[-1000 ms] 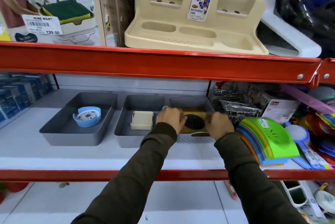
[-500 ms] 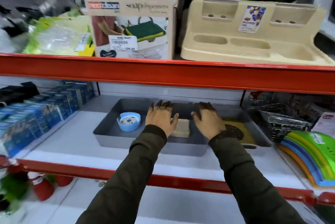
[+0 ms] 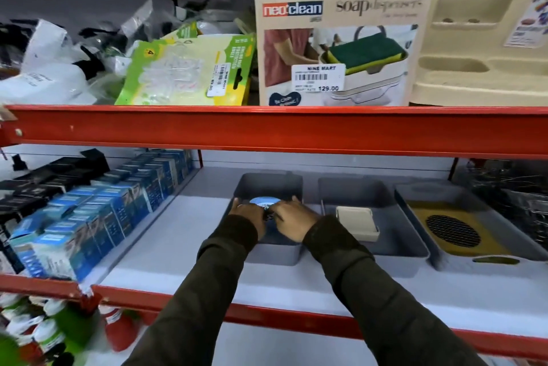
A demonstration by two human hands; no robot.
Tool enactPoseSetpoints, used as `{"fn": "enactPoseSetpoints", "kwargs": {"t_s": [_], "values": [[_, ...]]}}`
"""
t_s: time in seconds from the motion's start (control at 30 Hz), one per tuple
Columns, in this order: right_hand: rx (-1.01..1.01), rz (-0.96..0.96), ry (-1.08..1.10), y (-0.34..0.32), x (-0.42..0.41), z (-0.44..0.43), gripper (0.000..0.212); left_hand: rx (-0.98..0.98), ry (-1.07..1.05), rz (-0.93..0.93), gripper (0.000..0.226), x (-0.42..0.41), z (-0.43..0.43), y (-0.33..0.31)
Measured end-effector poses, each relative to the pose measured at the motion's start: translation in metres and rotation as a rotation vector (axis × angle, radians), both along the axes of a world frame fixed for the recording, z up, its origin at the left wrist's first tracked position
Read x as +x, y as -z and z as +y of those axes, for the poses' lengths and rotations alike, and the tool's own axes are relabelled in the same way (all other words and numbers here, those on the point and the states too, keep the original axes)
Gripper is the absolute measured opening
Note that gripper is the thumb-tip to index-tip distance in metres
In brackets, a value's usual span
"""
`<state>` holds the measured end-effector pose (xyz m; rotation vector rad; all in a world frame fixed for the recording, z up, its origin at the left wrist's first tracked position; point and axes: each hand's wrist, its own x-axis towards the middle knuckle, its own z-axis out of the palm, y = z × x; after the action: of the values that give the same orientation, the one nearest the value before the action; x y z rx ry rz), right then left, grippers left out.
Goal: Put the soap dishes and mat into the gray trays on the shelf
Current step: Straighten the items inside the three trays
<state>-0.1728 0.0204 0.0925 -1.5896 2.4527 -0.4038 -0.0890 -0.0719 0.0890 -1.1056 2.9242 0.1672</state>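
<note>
Three gray trays stand side by side on the white shelf. In the left tray (image 3: 268, 185) lies a round blue soap dish (image 3: 264, 202); my left hand (image 3: 247, 214) and my right hand (image 3: 292, 219) both close around it from the front and hide most of it. The middle tray (image 3: 355, 190) holds a cream square soap dish (image 3: 355, 222). In the right tray (image 3: 436, 190) a yellow mat (image 3: 453, 229) with a dark round grille lies flat.
Blue boxes (image 3: 98, 217) fill the shelf to the left of the trays. Wire racks (image 3: 510, 199) stand at the right. A red beam (image 3: 267, 128) runs overhead, carrying a soap dispenser box (image 3: 338, 48) and a beige stand (image 3: 486, 48).
Both hands moved left, from the yellow mat in the right tray, past the cream dish, onto the blue dish in the left tray. The view swung left too.
</note>
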Motion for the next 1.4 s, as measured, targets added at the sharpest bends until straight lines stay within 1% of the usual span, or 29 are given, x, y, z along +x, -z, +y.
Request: {"fn": "enactPoseSetpoints", "kwargs": {"t_s": [0.1, 0.2, 0.23, 0.3, 0.33, 0.4, 0.43, 0.5, 0.53, 0.57, 0.6, 0.63, 0.73, 0.83, 0.9, 0.93, 1.0, 1.03, 1.13, 1.17, 1.23, 1.3, 1.37, 1.4], "values": [[0.056, 0.006, 0.027, 0.005, -0.002, -0.006, 0.041, -0.032, 0.028, 0.022, 0.044, 0.003, -0.003, 0.004], [0.029, -0.032, 0.061, 0.007, -0.002, -0.008, 0.036, -0.028, 0.032, 0.067, 0.043, 0.006, -0.005, 0.005], [-0.009, -0.059, 0.085, 0.006, -0.002, -0.008, 0.035, 0.002, 0.028, 0.112, 0.041, 0.006, -0.006, 0.007], [-0.17, -0.174, 0.166, 0.001, 0.0, -0.009, 0.038, 0.127, 0.003, 0.278, 0.041, 0.006, -0.011, 0.012], [-0.271, -0.286, 0.225, -0.002, 0.002, -0.008, 0.04, 0.211, -0.018, 0.379, 0.043, 0.006, -0.014, 0.013], [-0.465, -0.608, 0.365, -0.013, 0.009, -0.005, 0.04, 0.39, -0.101, 0.554, 0.047, 0.004, -0.018, 0.012], [-0.535, -0.826, 0.427, -0.017, 0.012, -0.004, 0.039, 0.498, -0.162, 0.609, 0.047, 0.001, -0.021, 0.011], [-0.602, -1.278, 0.504, -0.026, 0.02, -0.002, 0.043, 0.758, -0.287, 0.672, 0.048, -0.008, -0.029, 0.008], [-0.602, -1.392, 0.539, -0.029, 0.021, -0.003, 0.049, 0.886, -0.326, 0.713, 0.049, -0.011, -0.034, 0.008], [-0.598, -1.433, 0.561, -0.029, 0.023, -0.004, 0.055, 1.014, -0.343, 0.772, 0.05, -0.015, -0.037, 0.009], [-0.601, -1.433, 0.579, -0.028, 0.023, -0.006, 0.059, 1.111, -0.358, 0.829, 0.048, -0.017, -0.04, 0.01], [-0.608, -1.417, 0.597, -0.028, 0.023, -0.009, 0.062, 1.146, -0.367, 0.856, 0.046, -0.019, -0.043, 0.013], [-0.602, -1.35, 0.633, -0.023, 0.021, -0.015, 0.065, 1.148, -0.354, 0.839, 0.049, -0.017, -0.043, 0.015], [-0.588, -1.349, 0.602, -0.023, 0.019, -0.014, 0.066, 1.154, -0.34, 0.816, 0.058, -0.015, -0.044, 0.012], [-0.607, -1.382, 0.575, -0.026, 0.016, -0.011, 0.066, 1.081, -0.322, 0.742, 0.061, -0.012, -0.037, 0.006], [-0.62, -1.332, 0.568, -0.025, 0.011, -0.008, 0.065, 0.976, -0.313, 0.683, 0.062, -0.01, -0.032, 0.002], [-0.621, -1.109, 0.522, -0.025, -0.002, 0.006, 0.065, 0.683, -0.258, 0.579, 0.06, -0.011, -0.017, -0.006], [-0.603, -0.976, 0.478, -0.026, -0.007, 0.018, 0.061, 0.588, -0.202, 0.572, 0.055, -0.013, -0.006, -0.012], [-0.519, -0.612, 0.408, -0.025, -0.03, 0.06, 0.046, 0.47, 0.021, 0.59, 0.043, -0.026, 0.029, -0.023], [-0.442, -0.487, 0.417, -0.023, -0.04, 0.072, 0.043, 0.425, 0.115, 0.558, 0.041, -0.031, 0.042, -0.025], [-0.233, -0.284, 0.445, -0.019, -0.058, 0.097, 0.04, 0.319, 0.297, 0.432, 0.04, -0.048, 0.07, -0.023], [-0.065, -0.196, 0.437, -0.011, -0.071, 0.116, 0.04, 0.238, 0.386, 0.259, 0.047, -0.065, 0.095, -0.017], [0.037, -0.147, 0.427, 0.002, -0.08, 0.126, 0.036, 0.168, 0.403, 0.137, 0.044, -0.08, 0.114, -0.009], [0.066, -0.137, 0.43, 0.007, -0.081, 0.128, 0.032, 0.146, 0.396, 0.106, 0.04, -0.086, 0.12, -0.006]]}}
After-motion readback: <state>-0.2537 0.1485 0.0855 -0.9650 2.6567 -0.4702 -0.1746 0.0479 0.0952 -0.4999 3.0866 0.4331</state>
